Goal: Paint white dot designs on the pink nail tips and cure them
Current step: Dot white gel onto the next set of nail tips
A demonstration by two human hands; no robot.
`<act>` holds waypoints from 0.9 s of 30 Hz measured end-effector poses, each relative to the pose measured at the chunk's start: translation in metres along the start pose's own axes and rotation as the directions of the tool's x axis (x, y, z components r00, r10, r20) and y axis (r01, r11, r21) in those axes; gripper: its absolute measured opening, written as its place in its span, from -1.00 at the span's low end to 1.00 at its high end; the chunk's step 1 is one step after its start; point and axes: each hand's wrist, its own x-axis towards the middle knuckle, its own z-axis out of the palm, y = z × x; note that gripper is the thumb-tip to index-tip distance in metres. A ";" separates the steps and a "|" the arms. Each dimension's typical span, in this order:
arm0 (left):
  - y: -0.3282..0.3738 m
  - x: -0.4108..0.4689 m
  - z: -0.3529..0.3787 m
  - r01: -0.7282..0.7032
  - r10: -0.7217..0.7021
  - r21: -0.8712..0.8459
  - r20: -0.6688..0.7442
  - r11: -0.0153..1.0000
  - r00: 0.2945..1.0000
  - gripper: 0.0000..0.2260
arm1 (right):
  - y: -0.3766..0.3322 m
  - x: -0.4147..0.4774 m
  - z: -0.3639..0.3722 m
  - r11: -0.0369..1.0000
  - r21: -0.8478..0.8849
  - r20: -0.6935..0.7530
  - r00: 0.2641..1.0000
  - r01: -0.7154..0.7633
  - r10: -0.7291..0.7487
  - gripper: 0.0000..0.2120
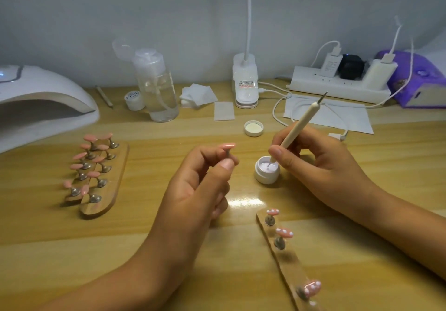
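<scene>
At the middle of the wooden table (169, 250), the left hand (200, 183) pinches the metal stem of a small stand between thumb and forefinger. A plain pink nail tip (228, 145) sits level on top, lifted off the wood. At its 3 o'clock the right hand (313, 163) grips a white dotting pen (299, 125) like a pencil, fingers curled close round the shaft. The pen's lower point is dipped into an open jar of white gel (267, 169). Jar and left thumb are near but apart.

The jar's lid (253, 128) lies at 12 o'clock from it, beside a loop of white cable (277, 108). At 5 o'clock a narrow strip (289, 267) runs to the lower frame edge, carrying three dotted pink tips (284, 232), close beside the right forearm. At 9 o'clock two holder boards (103, 202) carry undotted pink tips, and a band of bare wood separates them from the left hand. A white curing lamp (43, 98) stands at 10 o'clock, cut by the left frame edge.
</scene>
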 end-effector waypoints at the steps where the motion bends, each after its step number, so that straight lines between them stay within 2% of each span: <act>1: -0.001 0.003 -0.001 0.039 -0.040 -0.013 -0.037 0.999 0.999 -0.92 | 0.000 0.000 0.000 1.000 -0.007 0.006 1.000 -0.002 0.002 -0.89; 4: -0.002 0.009 -0.005 0.074 -0.074 0.003 -0.063 0.997 0.995 -0.93 | -0.002 0.001 0.001 1.000 -0.027 0.021 1.000 -0.010 0.010 -0.84; 11: -0.002 0.009 -0.003 0.103 -0.102 0.037 -0.016 0.994 0.995 -0.98 | -0.005 0.000 0.001 0.999 -0.036 0.025 0.999 -0.027 0.028 -0.79; 14: -0.002 0.006 0.000 0.109 -0.114 0.225 0.008 0.968 0.993 -0.91 | -0.005 0.000 0.000 0.998 0.002 0.021 0.998 -0.066 0.066 -0.81; 17: -0.002 -0.002 0.000 -0.077 0.001 0.514 0.148 0.854 0.989 -0.80 | -0.004 0.002 -0.001 0.991 0.076 -0.029 0.993 -0.113 0.116 -0.86; 19: 0.000 -0.008 0.000 -0.157 0.042 0.581 0.206 0.799 0.978 -0.77 | -0.003 0.004 -0.002 0.980 0.159 -0.066 0.989 -0.123 0.135 -0.90; 22: 0.000 -0.008 0.001 -0.100 0.009 0.489 0.186 0.867 0.982 -0.77 | -0.005 0.006 -0.004 0.944 0.299 -0.127 0.975 -0.140 0.185 -0.89; 25: -0.001 0.000 0.003 0.072 -0.107 0.295 0.102 0.953 0.989 -0.86 | -0.009 0.006 -0.007 0.925 0.358 -0.172 0.965 -0.124 0.196 -0.88; 27: -0.003 0.006 0.002 0.172 -0.183 0.163 0.051 0.972 0.982 -0.90 | -0.008 0.004 -0.007 0.918 0.379 -0.200 0.958 -0.116 0.204 -0.82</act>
